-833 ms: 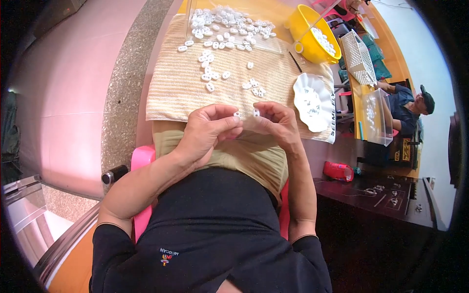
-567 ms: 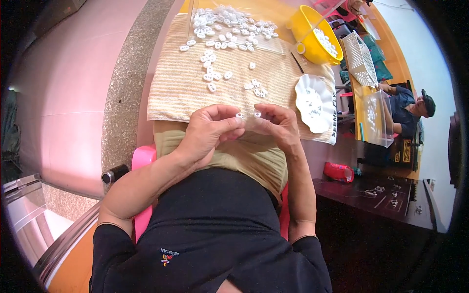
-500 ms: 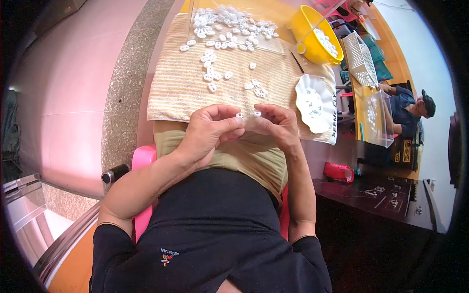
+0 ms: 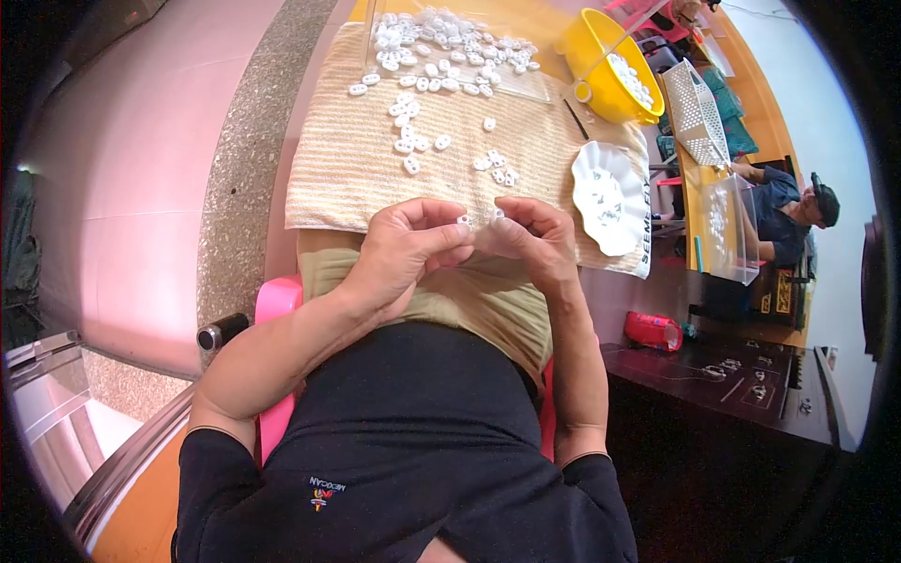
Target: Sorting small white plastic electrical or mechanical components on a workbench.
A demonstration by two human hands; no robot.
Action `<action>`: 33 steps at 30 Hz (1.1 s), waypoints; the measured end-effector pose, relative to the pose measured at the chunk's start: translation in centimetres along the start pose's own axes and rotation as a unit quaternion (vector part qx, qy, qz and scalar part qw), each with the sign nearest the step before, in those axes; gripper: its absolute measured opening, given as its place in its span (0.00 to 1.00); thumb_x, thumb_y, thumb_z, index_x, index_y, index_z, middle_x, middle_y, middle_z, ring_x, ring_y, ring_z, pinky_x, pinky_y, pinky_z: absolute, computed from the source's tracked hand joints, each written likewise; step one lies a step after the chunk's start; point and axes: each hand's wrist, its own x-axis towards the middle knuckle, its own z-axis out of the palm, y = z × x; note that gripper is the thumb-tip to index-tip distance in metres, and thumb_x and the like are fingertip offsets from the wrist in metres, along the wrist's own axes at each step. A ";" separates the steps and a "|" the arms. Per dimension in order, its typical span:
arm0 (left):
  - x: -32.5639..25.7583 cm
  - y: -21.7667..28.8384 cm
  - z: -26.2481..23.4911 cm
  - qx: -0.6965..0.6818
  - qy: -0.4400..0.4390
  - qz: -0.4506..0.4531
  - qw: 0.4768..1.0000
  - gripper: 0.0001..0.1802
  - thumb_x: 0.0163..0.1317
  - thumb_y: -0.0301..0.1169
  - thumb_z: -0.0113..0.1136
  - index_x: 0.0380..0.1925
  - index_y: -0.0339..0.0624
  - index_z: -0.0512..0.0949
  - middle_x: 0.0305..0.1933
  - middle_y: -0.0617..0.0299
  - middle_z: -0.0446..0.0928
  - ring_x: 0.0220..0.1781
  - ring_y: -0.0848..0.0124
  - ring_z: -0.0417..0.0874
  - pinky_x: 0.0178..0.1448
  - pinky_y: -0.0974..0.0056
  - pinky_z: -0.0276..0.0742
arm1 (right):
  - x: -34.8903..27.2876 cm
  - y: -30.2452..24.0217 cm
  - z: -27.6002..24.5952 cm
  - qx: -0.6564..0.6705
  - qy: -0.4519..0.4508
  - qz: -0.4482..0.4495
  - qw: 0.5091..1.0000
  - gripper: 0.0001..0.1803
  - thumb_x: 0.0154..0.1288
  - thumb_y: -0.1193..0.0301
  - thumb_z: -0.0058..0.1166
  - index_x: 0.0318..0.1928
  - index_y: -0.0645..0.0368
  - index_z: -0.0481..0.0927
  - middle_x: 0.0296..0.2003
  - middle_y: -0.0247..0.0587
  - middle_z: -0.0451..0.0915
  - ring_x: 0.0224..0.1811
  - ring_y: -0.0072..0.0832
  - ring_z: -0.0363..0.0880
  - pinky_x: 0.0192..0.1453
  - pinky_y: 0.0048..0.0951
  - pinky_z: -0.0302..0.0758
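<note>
Between the thumb and forefinger of my left hand (image 4: 418, 239) is a small white plastic piece (image 4: 464, 221). My right hand (image 4: 535, 239) pinches another small white plastic piece (image 4: 498, 215) a short way to the right. Both hands are close together at the near edge of a striped towel (image 4: 347, 159), with a narrow gap between the pieces. Beyond my fingers lies a small group of white oval pieces with dark holes (image 4: 496, 167). More white oval pieces (image 4: 405, 131) trail back toward a big heap (image 4: 450, 42) at the far side.
Right of my hands stands a white wavy-edged dish (image 4: 584, 178) with small parts in it. Behind it are a yellow basin (image 4: 587, 47) holding white pieces and a thin dark stick (image 4: 575, 119). Another person (image 4: 788, 206) sits at a table on the right, near a clear bin (image 4: 741, 253).
My hands keep their pinches in nearly the same place. The right fingers have tilted slightly, turning the white piece a little. The whole view has shifted slightly.
</note>
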 end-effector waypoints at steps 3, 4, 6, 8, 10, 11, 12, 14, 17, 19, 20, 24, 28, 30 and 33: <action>0.0 -0.1 0.0 0.001 -0.005 -0.001 1.000 0.08 0.62 0.20 0.59 0.41 0.33 0.76 0.36 0.56 0.81 0.35 0.70 0.84 0.46 0.59 0.86 | 0.0 0.0 -0.1 -0.006 -0.005 0.001 1.000 0.15 0.64 0.78 0.59 0.50 0.70 0.77 0.35 0.43 0.83 0.33 0.27 0.84 0.38 0.25 0.82; 0.0 -0.1 0.0 0.004 -0.001 -0.002 1.000 0.08 0.62 0.20 0.59 0.41 0.33 0.76 0.37 0.55 0.81 0.35 0.70 0.84 0.46 0.60 0.86 | 0.0 0.1 0.0 -0.005 -0.005 0.002 1.000 0.15 0.64 0.78 0.59 0.50 0.70 0.77 0.35 0.43 0.83 0.33 0.27 0.84 0.38 0.25 0.82; 0.1 -0.1 0.0 0.007 0.005 -0.002 1.000 0.08 0.62 0.20 0.59 0.41 0.33 0.76 0.37 0.55 0.81 0.36 0.70 0.84 0.46 0.61 0.86 | 0.1 0.3 0.1 0.019 -0.018 -0.004 1.000 0.15 0.64 0.78 0.59 0.51 0.70 0.77 0.36 0.44 0.83 0.33 0.28 0.84 0.38 0.26 0.82; 0.0 0.0 0.1 0.019 0.007 -0.005 1.000 0.08 0.61 0.21 0.60 0.41 0.33 0.76 0.38 0.55 0.81 0.36 0.70 0.84 0.45 0.62 0.86 | 0.0 0.4 0.1 0.021 -0.025 -0.007 0.999 0.15 0.64 0.78 0.59 0.51 0.70 0.77 0.36 0.44 0.83 0.34 0.28 0.84 0.38 0.26 0.82; -0.1 0.0 0.2 0.020 0.009 -0.006 1.000 0.08 0.61 0.21 0.60 0.41 0.33 0.76 0.38 0.56 0.81 0.36 0.70 0.84 0.45 0.63 0.86 | -0.1 0.4 0.2 0.024 -0.033 -0.011 0.999 0.16 0.64 0.78 0.58 0.51 0.70 0.77 0.36 0.44 0.83 0.34 0.28 0.84 0.38 0.26 0.82; -0.1 0.0 0.2 0.020 0.009 -0.007 1.000 0.08 0.61 0.21 0.61 0.41 0.33 0.76 0.38 0.56 0.81 0.36 0.70 0.84 0.45 0.63 0.85 | -0.1 0.5 0.1 0.020 -0.032 -0.007 0.999 0.16 0.64 0.78 0.58 0.52 0.70 0.77 0.36 0.44 0.83 0.34 0.28 0.84 0.39 0.26 0.83; -0.1 0.0 0.2 0.020 0.010 -0.008 1.000 0.08 0.61 0.21 0.61 0.41 0.33 0.76 0.38 0.56 0.81 0.36 0.70 0.84 0.45 0.63 0.85 | -0.1 0.5 0.1 0.016 -0.032 -0.004 0.999 0.16 0.64 0.78 0.58 0.52 0.70 0.77 0.37 0.44 0.83 0.34 0.29 0.84 0.40 0.27 0.83; -0.1 0.0 0.2 0.026 0.006 -0.006 1.000 0.08 0.61 0.21 0.61 0.41 0.33 0.76 0.38 0.56 0.81 0.36 0.71 0.84 0.45 0.64 0.85 | -0.2 0.4 0.3 0.019 -0.031 0.002 0.999 0.16 0.64 0.78 0.58 0.52 0.70 0.76 0.37 0.45 0.83 0.34 0.30 0.84 0.40 0.27 0.83; -0.2 0.1 0.3 0.031 0.007 -0.007 0.999 0.08 0.61 0.21 0.60 0.41 0.33 0.76 0.39 0.56 0.81 0.37 0.71 0.84 0.45 0.64 0.85 | -0.2 0.4 0.3 0.027 -0.037 0.007 0.999 0.17 0.64 0.79 0.58 0.52 0.70 0.76 0.39 0.46 0.83 0.36 0.29 0.84 0.41 0.28 0.84; -0.1 0.0 0.3 0.030 0.006 -0.006 1.000 0.08 0.61 0.21 0.60 0.41 0.33 0.76 0.40 0.55 0.81 0.37 0.71 0.84 0.45 0.64 0.85 | -0.2 0.4 0.3 0.035 -0.044 0.008 0.998 0.17 0.64 0.79 0.58 0.53 0.70 0.76 0.40 0.46 0.83 0.37 0.28 0.83 0.42 0.27 0.84; -0.1 -0.1 0.3 0.029 0.004 -0.005 1.000 0.08 0.61 0.21 0.60 0.41 0.33 0.76 0.40 0.55 0.81 0.37 0.71 0.84 0.46 0.65 0.85 | -0.2 0.5 0.3 0.032 -0.046 0.009 0.998 0.17 0.63 0.79 0.58 0.53 0.71 0.76 0.40 0.46 0.83 0.37 0.28 0.83 0.42 0.28 0.84; -0.2 0.0 0.3 0.028 0.002 -0.008 1.000 0.09 0.61 0.20 0.60 0.41 0.33 0.76 0.40 0.55 0.81 0.37 0.71 0.83 0.46 0.65 0.85 | -0.3 0.4 0.4 0.048 -0.061 0.005 0.997 0.17 0.63 0.80 0.58 0.53 0.71 0.76 0.40 0.46 0.83 0.38 0.29 0.83 0.43 0.29 0.83; 0.0 -0.2 0.1 0.029 -0.007 0.001 1.000 0.09 0.61 0.20 0.60 0.41 0.32 0.76 0.41 0.55 0.81 0.38 0.71 0.83 0.46 0.65 0.85 | -0.3 0.4 0.5 0.052 -0.060 0.001 0.997 0.18 0.62 0.80 0.59 0.53 0.71 0.76 0.40 0.46 0.83 0.38 0.29 0.84 0.43 0.29 0.83; 0.0 -0.2 0.1 0.030 -0.008 0.000 1.000 0.09 0.61 0.20 0.60 0.41 0.33 0.76 0.41 0.55 0.81 0.38 0.71 0.83 0.46 0.66 0.85 | -0.3 0.4 0.4 0.047 -0.068 -0.002 0.997 0.18 0.62 0.79 0.59 0.53 0.71 0.76 0.40 0.46 0.83 0.38 0.29 0.83 0.44 0.28 0.83; -0.1 0.0 0.3 0.036 -0.009 -0.004 0.999 0.09 0.61 0.20 0.60 0.41 0.33 0.76 0.41 0.54 0.82 0.38 0.71 0.84 0.45 0.67 0.84 | -0.2 0.9 0.2 0.037 -0.078 -0.024 0.996 0.17 0.64 0.79 0.58 0.53 0.71 0.75 0.41 0.49 0.82 0.38 0.33 0.84 0.42 0.31 0.84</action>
